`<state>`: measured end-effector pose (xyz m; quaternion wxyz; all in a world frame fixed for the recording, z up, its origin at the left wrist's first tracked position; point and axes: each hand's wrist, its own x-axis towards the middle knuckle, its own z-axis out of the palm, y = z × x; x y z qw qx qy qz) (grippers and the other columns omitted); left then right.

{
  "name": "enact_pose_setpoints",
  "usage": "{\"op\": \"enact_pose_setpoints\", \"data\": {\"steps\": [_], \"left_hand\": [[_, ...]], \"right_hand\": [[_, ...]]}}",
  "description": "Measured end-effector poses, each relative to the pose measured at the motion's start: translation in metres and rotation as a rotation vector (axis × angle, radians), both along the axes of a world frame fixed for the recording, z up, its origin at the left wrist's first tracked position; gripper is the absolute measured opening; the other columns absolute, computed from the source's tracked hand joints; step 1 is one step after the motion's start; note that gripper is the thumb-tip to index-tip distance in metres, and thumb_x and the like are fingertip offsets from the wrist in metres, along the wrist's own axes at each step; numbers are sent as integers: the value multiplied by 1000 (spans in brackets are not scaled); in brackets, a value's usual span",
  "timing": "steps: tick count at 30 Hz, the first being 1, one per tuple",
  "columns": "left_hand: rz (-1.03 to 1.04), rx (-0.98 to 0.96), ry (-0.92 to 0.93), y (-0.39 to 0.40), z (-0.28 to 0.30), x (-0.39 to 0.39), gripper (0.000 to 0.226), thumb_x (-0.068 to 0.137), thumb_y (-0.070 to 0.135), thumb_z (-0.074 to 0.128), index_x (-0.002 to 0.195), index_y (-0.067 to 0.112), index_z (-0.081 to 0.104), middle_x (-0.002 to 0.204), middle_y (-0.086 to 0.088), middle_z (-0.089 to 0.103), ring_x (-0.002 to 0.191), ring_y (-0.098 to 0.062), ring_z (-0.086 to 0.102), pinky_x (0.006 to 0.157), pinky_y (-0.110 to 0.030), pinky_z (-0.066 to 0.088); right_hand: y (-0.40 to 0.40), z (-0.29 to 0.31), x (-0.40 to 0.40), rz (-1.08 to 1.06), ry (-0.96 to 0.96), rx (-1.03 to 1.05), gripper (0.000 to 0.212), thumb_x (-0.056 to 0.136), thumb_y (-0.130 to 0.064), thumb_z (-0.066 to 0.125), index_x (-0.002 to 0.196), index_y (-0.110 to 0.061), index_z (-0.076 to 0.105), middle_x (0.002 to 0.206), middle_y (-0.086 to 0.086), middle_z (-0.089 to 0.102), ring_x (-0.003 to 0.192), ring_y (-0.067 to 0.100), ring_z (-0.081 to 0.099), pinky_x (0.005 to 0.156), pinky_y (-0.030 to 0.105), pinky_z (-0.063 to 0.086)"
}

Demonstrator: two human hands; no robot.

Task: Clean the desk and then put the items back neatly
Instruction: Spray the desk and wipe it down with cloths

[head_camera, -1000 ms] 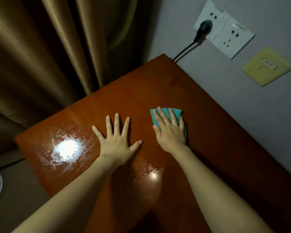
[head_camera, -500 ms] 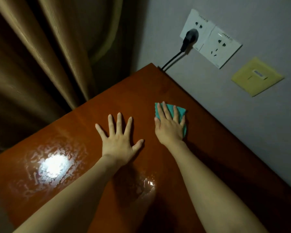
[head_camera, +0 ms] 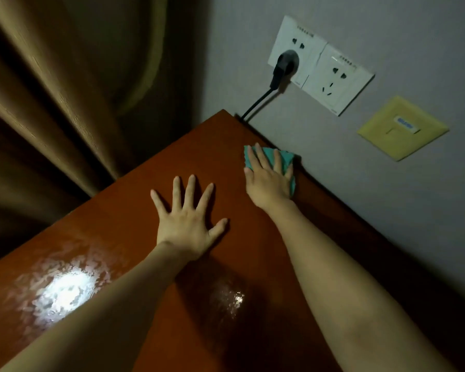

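The reddish-brown wooden desk (head_camera: 124, 216) runs diagonally across the view, its top glossy and wet with bright glare at the lower left. My right hand (head_camera: 269, 181) presses a folded teal cloth (head_camera: 286, 157) flat on the desk with straight fingers, close to the wall and near the far corner. Most of the cloth is hidden under that hand. My left hand (head_camera: 188, 221) lies flat on the desk with fingers spread, to the left of the cloth and holding nothing.
A grey wall borders the desk's right edge. On it sit two white sockets (head_camera: 333, 79), a black plug (head_camera: 282, 67) with its cable dropping behind the desk corner, and a yellow wall plate (head_camera: 400, 127). Brown curtains (head_camera: 65, 103) hang past the desk's far left edge.
My right hand has pushed the cloth farther toward the desk's far corner and the wall. My left hand has stayed flat on the desk. The view has tilted slightly.
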<state>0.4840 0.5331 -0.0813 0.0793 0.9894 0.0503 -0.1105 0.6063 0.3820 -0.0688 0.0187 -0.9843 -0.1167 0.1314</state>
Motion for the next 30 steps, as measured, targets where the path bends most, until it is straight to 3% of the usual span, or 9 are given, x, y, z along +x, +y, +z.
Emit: {"op": "enact_pose_setpoints", "data": {"steps": [6, 10, 12, 14, 19, 21, 24, 27, 30], "left_hand": [[-15, 26, -15, 0, -1, 5, 81, 79, 78, 2, 147, 37, -16, 157, -4, -21, 141, -31, -25, 107, -67, -14], [-15, 31, -29, 1, -4, 5, 84, 74, 80, -7, 146, 38, -17, 157, -4, -20, 142, -32, -25, 105, -67, -15], [-11, 29, -24, 1, -4, 5, 83, 76, 80, -5, 147, 38, -16, 157, -3, -19, 142, -32, -24, 106, -67, -14], [-7, 28, -20, -1, -3, 5, 82, 78, 79, 1, 147, 38, -14, 157, -3, -19, 142, -31, -24, 107, -67, -13], [2, 35, -18, -1, -2, 4, 80, 80, 78, 6, 148, 38, -12, 158, -3, -17, 143, -30, -22, 109, -65, -12], [1, 30, -20, -1, -2, 3, 82, 79, 80, 3, 148, 38, -12, 158, -3, -16, 143, -30, -22, 109, -65, -12], [0, 25, -44, -4, -3, -3, 84, 74, 78, -9, 147, 38, -13, 158, -2, -15, 143, -29, -21, 110, -64, -11], [-1, 15, -60, -9, -4, -16, 81, 76, 75, -9, 148, 38, -12, 159, -1, -14, 144, -28, -20, 111, -62, -12], [-32, -4, -71, -11, -5, -29, 78, 78, 74, -6, 148, 39, -11, 159, 1, -13, 144, -26, -20, 111, -59, -14]], "right_hand": [[-43, 0, -36, 421, -31, -57, 51, 94, -49, 1, 140, -43, -20, 148, -25, -20, 146, 18, -10, 115, 52, -3], [-84, 1, -9, 106, -32, -75, 51, 99, -46, 9, 147, -41, -8, 157, -18, -7, 147, 20, -1, 116, 49, 6], [-70, 1, 4, -59, 1, -45, 52, 102, -42, 14, 150, -38, -6, 159, -14, -7, 147, 23, -1, 116, 52, 4], [-49, 0, -2, -85, 6, -19, 53, 102, -42, 13, 150, -36, -9, 159, -13, -10, 147, 26, -6, 115, 55, -1], [-46, -1, -64, 271, -16, -13, 53, 96, -49, 2, 145, -40, -17, 155, -20, -17, 145, 21, -16, 114, 55, -6], [-74, -2, -77, 378, -7, -35, 55, 90, -51, -4, 142, -42, -17, 153, -22, -14, 146, 17, -11, 115, 53, -3], [-107, -1, -57, 151, -61, -46, 56, 91, -51, 1, 146, -40, -6, 158, -18, 0, 148, 20, 3, 115, 53, 6], [-95, 0, -32, -148, 8, -48, 52, 101, -44, 10, 150, -38, -6, 159, -15, -9, 147, 24, -6, 116, 55, 1], [-56, 1, -48, -115, 9, -12, 53, 102, -43, 14, 150, -37, -7, 158, -15, -12, 146, 27, -11, 115, 58, -4]]}}
